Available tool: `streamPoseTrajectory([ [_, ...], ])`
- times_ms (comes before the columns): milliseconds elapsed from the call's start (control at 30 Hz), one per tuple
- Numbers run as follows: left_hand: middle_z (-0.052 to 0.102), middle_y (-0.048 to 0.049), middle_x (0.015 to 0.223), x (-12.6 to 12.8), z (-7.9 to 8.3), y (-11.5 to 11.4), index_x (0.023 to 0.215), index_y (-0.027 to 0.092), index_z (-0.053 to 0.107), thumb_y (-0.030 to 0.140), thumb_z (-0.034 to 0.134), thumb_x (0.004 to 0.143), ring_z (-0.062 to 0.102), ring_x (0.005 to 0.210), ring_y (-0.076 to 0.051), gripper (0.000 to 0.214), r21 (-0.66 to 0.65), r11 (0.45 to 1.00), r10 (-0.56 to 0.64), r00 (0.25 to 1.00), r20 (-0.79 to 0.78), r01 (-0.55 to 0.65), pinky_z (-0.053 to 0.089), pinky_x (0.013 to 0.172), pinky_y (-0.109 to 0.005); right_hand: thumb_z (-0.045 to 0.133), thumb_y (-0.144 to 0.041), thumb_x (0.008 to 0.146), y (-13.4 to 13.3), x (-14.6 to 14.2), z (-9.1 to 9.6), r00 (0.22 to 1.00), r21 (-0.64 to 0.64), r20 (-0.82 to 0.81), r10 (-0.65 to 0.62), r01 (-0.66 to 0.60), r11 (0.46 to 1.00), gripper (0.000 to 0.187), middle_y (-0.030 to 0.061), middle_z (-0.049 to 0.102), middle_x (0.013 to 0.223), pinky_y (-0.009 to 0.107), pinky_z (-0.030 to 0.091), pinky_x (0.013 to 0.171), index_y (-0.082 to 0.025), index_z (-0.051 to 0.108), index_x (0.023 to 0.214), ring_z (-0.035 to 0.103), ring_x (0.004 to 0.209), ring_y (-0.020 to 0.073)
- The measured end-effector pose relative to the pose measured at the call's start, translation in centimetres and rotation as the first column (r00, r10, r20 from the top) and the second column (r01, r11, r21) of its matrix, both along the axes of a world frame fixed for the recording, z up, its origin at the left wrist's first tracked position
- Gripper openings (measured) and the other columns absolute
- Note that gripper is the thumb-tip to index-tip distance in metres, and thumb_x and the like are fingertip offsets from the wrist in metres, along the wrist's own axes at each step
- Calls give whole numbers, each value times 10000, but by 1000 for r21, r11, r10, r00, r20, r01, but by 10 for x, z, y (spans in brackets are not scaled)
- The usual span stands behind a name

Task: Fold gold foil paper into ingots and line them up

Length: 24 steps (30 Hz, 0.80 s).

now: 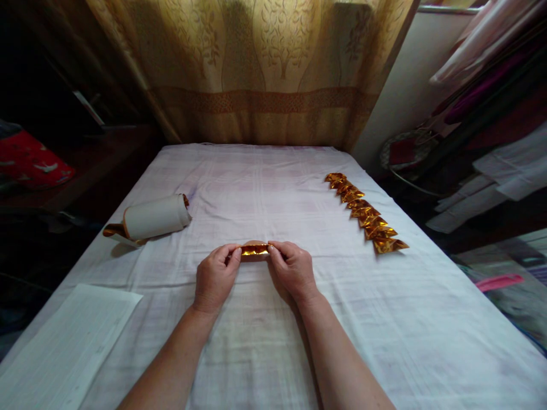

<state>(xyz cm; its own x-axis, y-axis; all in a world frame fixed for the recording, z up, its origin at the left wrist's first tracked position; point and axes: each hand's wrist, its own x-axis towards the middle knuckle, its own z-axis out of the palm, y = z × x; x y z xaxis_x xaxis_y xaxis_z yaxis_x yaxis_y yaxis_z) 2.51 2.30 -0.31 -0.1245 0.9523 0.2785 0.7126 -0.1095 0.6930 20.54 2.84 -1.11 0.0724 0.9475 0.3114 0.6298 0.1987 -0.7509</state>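
Note:
A narrow folded strip of shiny gold foil paper [255,250] is stretched level between my two hands, just above the cloth. My left hand [217,276] pinches its left end between thumb and fingers. At the other end, my right hand [294,270] grips it the same way. A paler rounded edge shows behind the strip's middle. To the right, several folded gold foil pieces [366,216] lie overlapping in a slanting row. On the left rests a curled roll of white-backed sheets [156,217] with gold showing at its ends.
A pale checked cloth [256,188] covers the table. Printed white paper [70,347] lies at the front left. Behind the table hangs a gold curtain [265,62]. Hanging clothes [491,97] are at the right, and a red patterned item [32,156] is at the left.

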Motion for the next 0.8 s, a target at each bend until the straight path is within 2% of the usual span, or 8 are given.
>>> streamPoseTrajectory([
  [433,769,-37,873,2,-1,-2,893,230,732,353,495,897,700,803,-191,268,40,998,-39,993,-110,44,508,753,-265,512,-293,904,1,0,-4,999,-10,29,-14,14,1000,264,57,776,907,310,527,785,-249,770,940,710,829,205],
  [800,749,-26,821,1,-3,-1,840,235,699,351,470,906,676,754,-180,265,46,999,-16,988,-151,23,484,702,-250,498,-284,909,-1,-3,0,997,3,69,23,-23,1000,269,45,759,826,276,495,727,-246,764,909,690,765,189],
])
